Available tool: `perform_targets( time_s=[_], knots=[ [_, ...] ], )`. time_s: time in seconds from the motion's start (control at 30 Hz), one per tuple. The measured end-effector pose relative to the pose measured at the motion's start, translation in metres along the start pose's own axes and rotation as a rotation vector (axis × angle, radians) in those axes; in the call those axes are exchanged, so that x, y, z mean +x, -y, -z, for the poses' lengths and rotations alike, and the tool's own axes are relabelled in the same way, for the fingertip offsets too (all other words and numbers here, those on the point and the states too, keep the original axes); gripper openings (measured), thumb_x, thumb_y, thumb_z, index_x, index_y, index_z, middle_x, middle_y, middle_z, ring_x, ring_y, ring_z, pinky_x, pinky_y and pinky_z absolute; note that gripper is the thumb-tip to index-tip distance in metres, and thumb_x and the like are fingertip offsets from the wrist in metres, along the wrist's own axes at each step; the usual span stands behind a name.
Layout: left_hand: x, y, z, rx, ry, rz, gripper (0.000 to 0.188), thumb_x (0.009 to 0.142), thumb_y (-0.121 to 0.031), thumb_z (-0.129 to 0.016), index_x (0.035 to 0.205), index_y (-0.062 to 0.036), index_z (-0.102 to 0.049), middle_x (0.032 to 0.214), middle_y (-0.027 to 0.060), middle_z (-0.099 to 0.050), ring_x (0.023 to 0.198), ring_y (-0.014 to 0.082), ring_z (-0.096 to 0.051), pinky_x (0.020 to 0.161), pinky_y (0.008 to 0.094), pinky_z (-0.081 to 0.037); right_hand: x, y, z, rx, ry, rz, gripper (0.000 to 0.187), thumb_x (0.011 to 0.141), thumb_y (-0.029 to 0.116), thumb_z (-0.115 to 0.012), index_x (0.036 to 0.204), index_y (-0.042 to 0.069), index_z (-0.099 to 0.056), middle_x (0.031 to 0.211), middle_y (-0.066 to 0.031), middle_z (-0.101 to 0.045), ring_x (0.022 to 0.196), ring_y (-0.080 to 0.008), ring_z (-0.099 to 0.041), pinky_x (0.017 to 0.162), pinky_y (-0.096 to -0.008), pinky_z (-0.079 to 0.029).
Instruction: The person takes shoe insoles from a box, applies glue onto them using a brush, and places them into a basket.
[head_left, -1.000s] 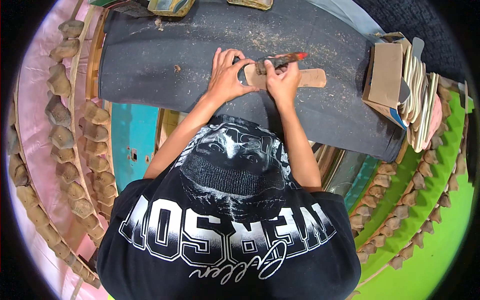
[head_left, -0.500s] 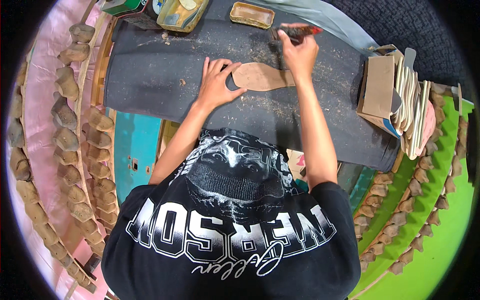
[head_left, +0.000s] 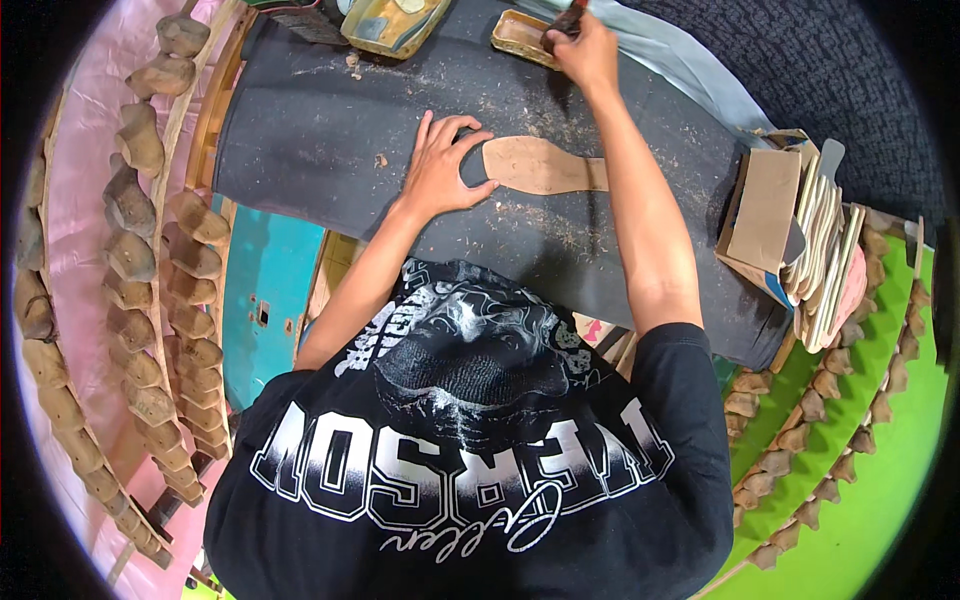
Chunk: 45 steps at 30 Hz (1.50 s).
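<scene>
1. The left hand, curved open, sets thumb and forefinger at the left end of a tan sole-shaped piece, seemingly steadying it midway between the table's near and far edges.
2. The right hand grips a dark brush at the shallow tray near the far edge, probably placed there for elbow room.

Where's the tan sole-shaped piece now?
In the head view, the tan piece lies on the dark cloth above centre, right of the left hand, its right end behind the right forearm.
</scene>
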<state>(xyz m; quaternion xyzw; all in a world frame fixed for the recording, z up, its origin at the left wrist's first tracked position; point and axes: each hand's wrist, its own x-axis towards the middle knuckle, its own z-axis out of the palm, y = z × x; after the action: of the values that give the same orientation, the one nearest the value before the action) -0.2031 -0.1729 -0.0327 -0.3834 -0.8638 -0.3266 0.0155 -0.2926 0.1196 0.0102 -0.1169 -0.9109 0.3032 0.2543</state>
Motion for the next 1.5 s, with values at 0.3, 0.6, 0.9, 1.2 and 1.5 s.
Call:
perform_targets(
  time_s=[0.3,0.6,0.9,1.2,1.5],
  knots=[
    [-0.004,0.003,-0.003,-0.028,-0.015,0.026,0.061,0.070,-0.041,-0.090,0.122,-0.0172,-0.068,0.138,0.0070,-0.057,0.142,0.0297,-0.049,0.132,0.0612,-0.015,-0.078,0.056,0.044,0.313,0.193,-0.217,0.030,0.086,0.016,-0.089,0.107,0.003,-0.072,0.088,-0.0008,-0.074,0.076,-0.0083,-0.063,0.069,-0.0277,-0.052],
    [-0.003,0.006,-0.007,-0.014,-0.028,0.018,0.062,0.069,-0.042,-0.092,0.121,-0.0177,-0.069,0.139,0.0064,-0.058,0.141,0.0295,-0.050,0.132,0.0600,-0.015,-0.148,0.058,0.020,0.330,0.203,-0.167,0.028,0.081,0.010,-0.087,0.103,0.001,-0.071,0.071,-0.0116,-0.071,0.060,-0.0172,-0.067,0.059,-0.0341,-0.052],
    [-0.003,0.005,-0.006,-0.010,-0.020,0.026,0.060,0.068,-0.042,-0.092,0.120,-0.0175,-0.071,0.138,0.0054,-0.059,0.141,0.0294,-0.050,0.133,0.0586,-0.015,-0.162,0.059,0.034,0.259,0.206,-0.114,0.027,0.082,0.010,-0.085,0.102,-0.002,-0.071,0.078,-0.0156,-0.073,0.064,-0.0225,-0.069,0.063,-0.0366,-0.054],
    [-0.004,0.007,-0.007,-0.009,-0.031,0.011,0.062,0.068,-0.042,-0.092,0.121,-0.0168,-0.072,0.137,0.0057,-0.060,0.141,0.0298,-0.050,0.133,0.0584,-0.016,-0.151,0.062,0.040,0.253,0.365,-0.059,0.032,0.084,0.012,-0.083,0.109,-0.001,-0.069,0.077,-0.0193,-0.069,0.065,-0.0309,-0.068,0.064,-0.0420,-0.053],
    [-0.006,0.007,-0.003,0.000,0.005,-0.022,0.054,0.076,-0.035,-0.089,0.123,-0.0140,-0.072,0.145,0.0056,-0.059,0.144,0.0301,-0.048,0.132,0.0603,-0.016,-0.164,0.067,0.038,0.247,0.392,0.143,0.044,0.084,0.007,-0.078,0.124,-0.002,-0.063,0.094,-0.0297,-0.072,0.088,-0.0512,-0.071,0.076,-0.0532,-0.056]
  ],
)
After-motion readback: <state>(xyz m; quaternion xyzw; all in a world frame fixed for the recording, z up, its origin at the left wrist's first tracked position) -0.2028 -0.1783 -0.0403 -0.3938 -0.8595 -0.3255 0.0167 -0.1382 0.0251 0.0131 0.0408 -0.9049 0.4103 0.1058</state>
